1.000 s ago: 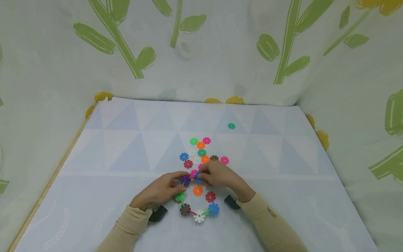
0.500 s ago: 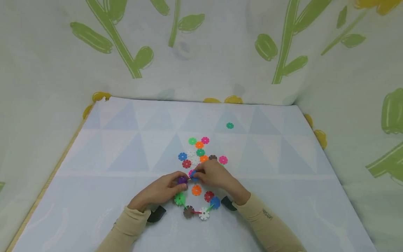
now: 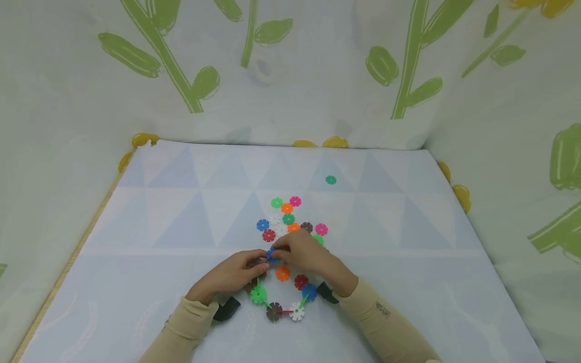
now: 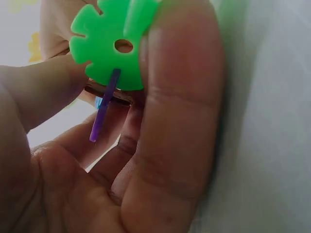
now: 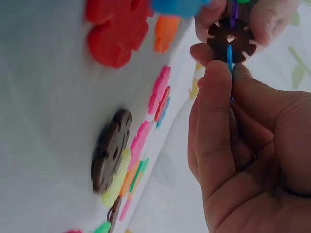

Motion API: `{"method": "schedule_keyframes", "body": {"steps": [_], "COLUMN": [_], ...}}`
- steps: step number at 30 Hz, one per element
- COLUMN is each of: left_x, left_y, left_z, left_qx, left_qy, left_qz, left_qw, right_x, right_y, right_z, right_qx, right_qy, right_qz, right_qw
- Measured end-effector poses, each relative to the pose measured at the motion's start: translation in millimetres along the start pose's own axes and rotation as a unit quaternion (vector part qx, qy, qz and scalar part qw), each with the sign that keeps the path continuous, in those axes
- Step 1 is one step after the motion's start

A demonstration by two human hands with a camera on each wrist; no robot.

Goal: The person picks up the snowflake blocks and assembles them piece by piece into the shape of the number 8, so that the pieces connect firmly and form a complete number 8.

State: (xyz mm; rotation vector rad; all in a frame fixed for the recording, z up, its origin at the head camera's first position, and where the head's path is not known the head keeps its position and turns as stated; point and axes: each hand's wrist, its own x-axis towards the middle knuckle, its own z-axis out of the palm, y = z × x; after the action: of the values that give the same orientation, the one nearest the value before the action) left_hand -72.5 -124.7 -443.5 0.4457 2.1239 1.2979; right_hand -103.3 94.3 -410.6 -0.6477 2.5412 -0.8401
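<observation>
My right hand [image 3: 306,254] pinches a blue notched plastic disc [image 3: 272,255] between thumb and fingers. In the right wrist view that disc is edge-on, its rim against a brown disc [image 5: 218,42]; how deep it sits in the slot I cannot tell. My left hand [image 3: 231,272] holds the joined chain by the brown disc and a purple disc [image 4: 103,109]. A bright green disc [image 4: 99,41] is slotted onto the purple one. From there the chain curves through a green disc [image 3: 258,294], a brown disc [image 3: 274,311], a white disc [image 3: 297,311] and a blue disc [image 3: 309,292].
Beside the chain are an orange disc [image 3: 283,274] and a red disc [image 3: 301,282]. Several loose discs lie beyond the hands, among them a pink disc [image 3: 321,229]. One dark green disc [image 3: 331,180] lies farther back on the patterned table [image 3: 386,201].
My right hand has moved slightly left, bringing the blue disc close to the left hand. The purple disc has turned out of sight in the head view, and the chain's lower discs have shifted.
</observation>
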Motion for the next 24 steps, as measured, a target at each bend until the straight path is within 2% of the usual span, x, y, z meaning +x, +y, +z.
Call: {"method": "schedule_keyframes", "body": {"steps": [2, 6, 10, 14, 19, 24], "left_x": [0.8, 0.6, 0.5, 0.4, -0.5, -0.9], "left_y": [0.9, 3.2, 4.2, 4.3, 3.6, 2.7], "left_z": [0.6, 2.3, 3.3, 3.5, 4.0, 3.7], "left_qx": [-0.01, -0.038, -0.041, -0.041, -0.038, -0.037], "left_qy": [0.001, 0.006, 0.012, 0.014, 0.018, 0.021], "left_qz": [-0.005, -0.029, -0.041, -0.047, -0.056, -0.06], "left_qw": [0.9999, 0.9988, 0.9982, 0.998, 0.9975, 0.9973], "right_x": [-1, -4, -12, -23, -33, -31], "right_y": [6, 27, 58, 92, 123, 131], "right_z": [-7.8, -31.8, -60.0, -80.8, -92.4, -90.6], "right_qx": [0.012, 0.027, 0.029, 0.031, 0.018, 0.028], "right_qy": [0.003, 0.03, 0.056, 0.063, 0.063, 0.055], "right_qz": [0.011, 0.075, 0.127, 0.166, 0.199, 0.204], "right_qw": [1.0, 0.996, 0.99, 0.984, 0.978, 0.977]}}
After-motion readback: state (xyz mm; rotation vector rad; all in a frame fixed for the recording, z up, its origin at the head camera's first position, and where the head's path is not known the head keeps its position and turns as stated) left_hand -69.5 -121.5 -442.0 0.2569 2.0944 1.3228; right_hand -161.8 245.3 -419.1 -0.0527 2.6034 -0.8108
